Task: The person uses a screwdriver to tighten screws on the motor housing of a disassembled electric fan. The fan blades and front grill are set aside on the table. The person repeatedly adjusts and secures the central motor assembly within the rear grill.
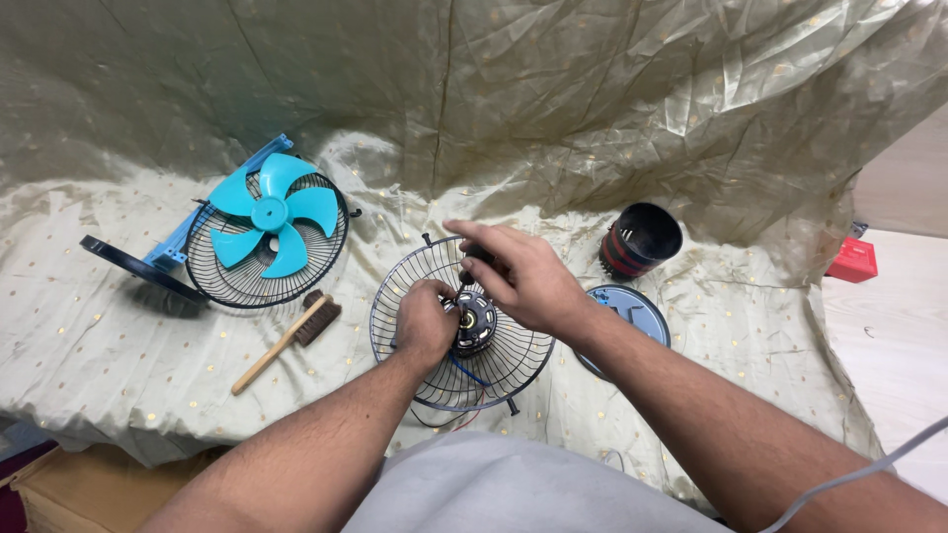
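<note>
Gold cloth: both hands on fan motor.

Both forearms are bare from elbow to wrist, with no sleeves, watch, bracelet or rings to be seen. The left hand and the right hand wear no gloves. At the bottom centre of the frame a plain grey garment covers the person's front, smooth and without markings.

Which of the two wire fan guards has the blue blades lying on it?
The left wire guard, beside the brush; the other guard, under both hands, carries a motor instead.
</note>
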